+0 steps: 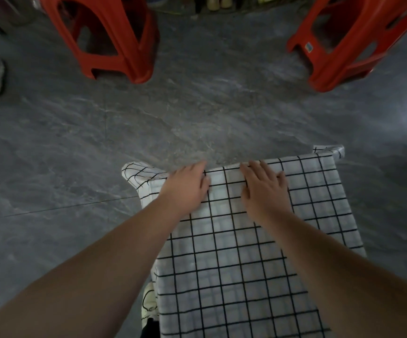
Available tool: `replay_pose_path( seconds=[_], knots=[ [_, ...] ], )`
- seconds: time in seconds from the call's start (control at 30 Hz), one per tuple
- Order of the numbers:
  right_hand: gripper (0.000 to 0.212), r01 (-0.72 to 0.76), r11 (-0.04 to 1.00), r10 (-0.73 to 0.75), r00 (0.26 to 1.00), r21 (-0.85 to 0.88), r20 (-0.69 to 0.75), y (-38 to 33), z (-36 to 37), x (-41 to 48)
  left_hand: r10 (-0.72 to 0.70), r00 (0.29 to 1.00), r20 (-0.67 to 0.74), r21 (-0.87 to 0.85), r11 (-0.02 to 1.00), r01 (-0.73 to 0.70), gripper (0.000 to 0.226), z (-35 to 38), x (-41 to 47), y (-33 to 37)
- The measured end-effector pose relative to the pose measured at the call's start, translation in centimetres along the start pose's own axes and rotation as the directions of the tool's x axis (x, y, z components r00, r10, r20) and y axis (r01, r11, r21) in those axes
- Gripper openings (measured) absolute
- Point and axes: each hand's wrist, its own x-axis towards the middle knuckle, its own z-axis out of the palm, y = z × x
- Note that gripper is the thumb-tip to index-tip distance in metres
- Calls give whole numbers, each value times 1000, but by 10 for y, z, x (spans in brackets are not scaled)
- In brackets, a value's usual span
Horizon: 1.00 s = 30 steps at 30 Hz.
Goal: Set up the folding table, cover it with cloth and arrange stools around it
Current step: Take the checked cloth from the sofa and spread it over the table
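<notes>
The grey floor [197,113] filled most of your view. The checked cloth [234,264] lay spread over the table, hiding it, with its far corners drooping. Well beyond it stood the red left stool [134,45] and the red right stool [343,57]. Your left hand [185,189] and right hand [263,186] lay flat, fingers straight, pressing the cloth near its far edge and gripping nothing.

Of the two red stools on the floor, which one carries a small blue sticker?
The upper-right stool: a blue sticker sits on its lower rim. The upper-left stool shows none.
</notes>
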Motion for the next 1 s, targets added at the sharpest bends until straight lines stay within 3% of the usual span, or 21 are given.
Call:
replay_pose_path(
  seconds=[0.2,0.3,0.4,0.47,0.6,0.7,0.77,0.9,1.0],
  knots=[
    [53,42,995,-44,999,-86,-24,8,0,15,-102,995,-15,189,977,103,34,19,6,8],
    [56,32,999,-31,998,15,-52,11,-5,12,-133,990,-47,224,964,141,33,25,2,13],
    [59,-26,990,53,978,136,-200,36,-14,-2,-203,976,-72,219,952,214,36,24,3,23],
    [61,-117,976,161,956,186,-245,68,-19,-11,-142,983,-115,171,972,161,41,21,10,41],
    [68,-368,866,445,876,340,-185,135,-28,-17,36,987,-154,43,999,-29,46,25,45,105],
    [54,-502,716,571,821,484,6,165,-28,-16,36,998,-47,73,997,-32,48,43,72,144],
    [45,-540,678,556,821,499,131,175,-23,-14,-9,1000,14,122,993,7,44,55,80,155],
    [36,-482,689,512,852,541,106,184,-16,-16,-37,999,-9,191,981,38,35,66,79,160],
    [41,-466,679,489,864,567,124,187,-14,-15,-35,999,10,195,980,32,34,64,82,159]
  ],
)
